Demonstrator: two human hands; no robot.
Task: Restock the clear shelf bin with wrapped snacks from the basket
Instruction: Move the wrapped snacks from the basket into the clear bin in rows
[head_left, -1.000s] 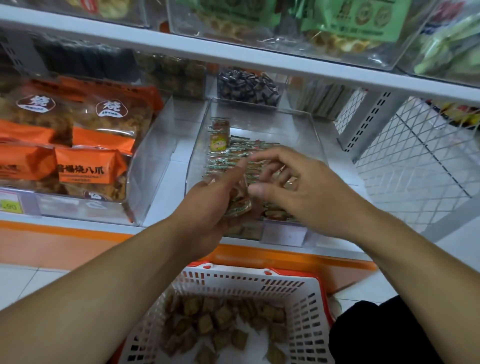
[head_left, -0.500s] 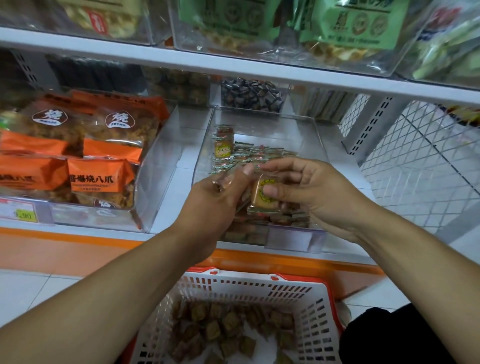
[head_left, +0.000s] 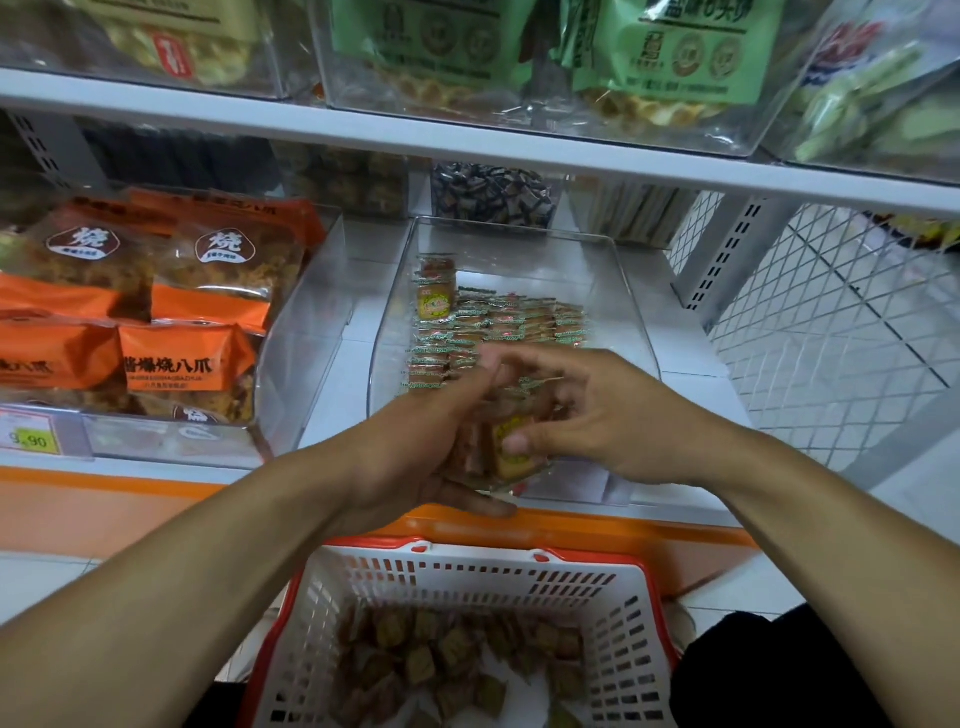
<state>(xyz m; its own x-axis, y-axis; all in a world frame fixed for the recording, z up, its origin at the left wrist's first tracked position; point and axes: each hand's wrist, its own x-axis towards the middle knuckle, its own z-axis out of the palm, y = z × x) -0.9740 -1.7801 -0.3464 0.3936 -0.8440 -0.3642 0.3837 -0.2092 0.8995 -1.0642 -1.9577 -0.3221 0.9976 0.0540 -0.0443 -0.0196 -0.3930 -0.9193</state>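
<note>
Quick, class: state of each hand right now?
Left hand: holds a bunch of wrapped snacks.
Right hand: pinches the same bunch.

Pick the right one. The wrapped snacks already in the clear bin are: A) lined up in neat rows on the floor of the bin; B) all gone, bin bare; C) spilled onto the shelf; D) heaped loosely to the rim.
A: the wrapped snacks lie in tidy rows low inside the clear bin.

The clear shelf bin (head_left: 631, 291) is glossy see-through plastic. The wrapped snacks (head_left: 498, 322) inside it wear shiny crinkled film. At 6 o'clock, the basket (head_left: 467, 577) is matt white slotted plastic with a red rim. The orange snack bags (head_left: 171, 358) at 9 o'clock look glossy.
</note>
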